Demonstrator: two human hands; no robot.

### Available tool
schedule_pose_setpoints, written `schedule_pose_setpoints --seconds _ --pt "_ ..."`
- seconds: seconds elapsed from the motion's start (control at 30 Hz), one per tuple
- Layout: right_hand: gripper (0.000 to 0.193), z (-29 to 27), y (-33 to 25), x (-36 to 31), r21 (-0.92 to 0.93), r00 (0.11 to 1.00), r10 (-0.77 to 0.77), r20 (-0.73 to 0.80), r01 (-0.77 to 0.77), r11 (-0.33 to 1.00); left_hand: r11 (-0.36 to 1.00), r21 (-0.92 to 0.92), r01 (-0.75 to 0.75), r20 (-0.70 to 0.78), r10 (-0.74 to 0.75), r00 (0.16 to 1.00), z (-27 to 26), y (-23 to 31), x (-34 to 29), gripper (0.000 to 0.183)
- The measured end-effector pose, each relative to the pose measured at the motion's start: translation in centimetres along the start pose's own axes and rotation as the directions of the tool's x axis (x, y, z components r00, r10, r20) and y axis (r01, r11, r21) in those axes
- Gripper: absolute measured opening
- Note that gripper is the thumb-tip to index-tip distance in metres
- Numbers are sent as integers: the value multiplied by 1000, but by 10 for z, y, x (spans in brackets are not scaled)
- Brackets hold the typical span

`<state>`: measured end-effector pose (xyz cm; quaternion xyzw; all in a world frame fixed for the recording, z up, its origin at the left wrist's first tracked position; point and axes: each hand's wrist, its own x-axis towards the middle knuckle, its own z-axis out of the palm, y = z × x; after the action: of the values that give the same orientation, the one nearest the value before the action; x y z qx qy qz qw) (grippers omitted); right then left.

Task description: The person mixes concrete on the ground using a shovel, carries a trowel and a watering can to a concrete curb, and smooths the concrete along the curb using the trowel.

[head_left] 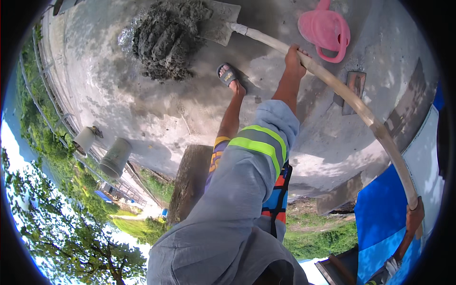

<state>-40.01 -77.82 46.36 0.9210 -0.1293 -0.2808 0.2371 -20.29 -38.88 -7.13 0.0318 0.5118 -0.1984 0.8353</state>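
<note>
A long pale-handled shovel [351,99] reaches across a concrete slab, its metal blade [219,23] resting against a heap of wet grey cement [166,38]. My left hand [294,59] grips the handle partway down, on a grey sleeve with a yellow reflective band. My right hand [414,214] holds the handle's top end at the lower right. My foot in a sandal [229,75] stands just below the heap.
A pink watering can [327,31] sits to the right of the blade. A flat trowel [355,85] lies on the slab beside the handle. Two buckets [115,157] stand at the slab's left edge by a railing. Blue sheeting [380,213] lies at the lower right.
</note>
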Motion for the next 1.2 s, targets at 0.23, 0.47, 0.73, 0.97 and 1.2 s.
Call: schedule_pose_setpoints --seconds 0.23,0.47,0.73,0.97,1.2 --pt "33 2 -158 54 9 986 -165 21 165 986 975 84 -207 -44 211 976 -45 155 -26 11" --pt "37 31 -103 22 141 925 -318 210 293 946 915 335 -225 -333 338 880 -73 75 -139 16" --pt "41 24 -144 91 481 631 -414 656 73 874 196 967 161 -249 851 463 -106 130 -139 62" --pt "37 -40 -95 144 493 625 -411 664 48 869 201 935 291 -330 794 511 -13 75 -123 54" --pt "30 -117 -106 236 266 720 -288 632 148 953 230 964 132 -261 733 629 -6 54 -67 60"
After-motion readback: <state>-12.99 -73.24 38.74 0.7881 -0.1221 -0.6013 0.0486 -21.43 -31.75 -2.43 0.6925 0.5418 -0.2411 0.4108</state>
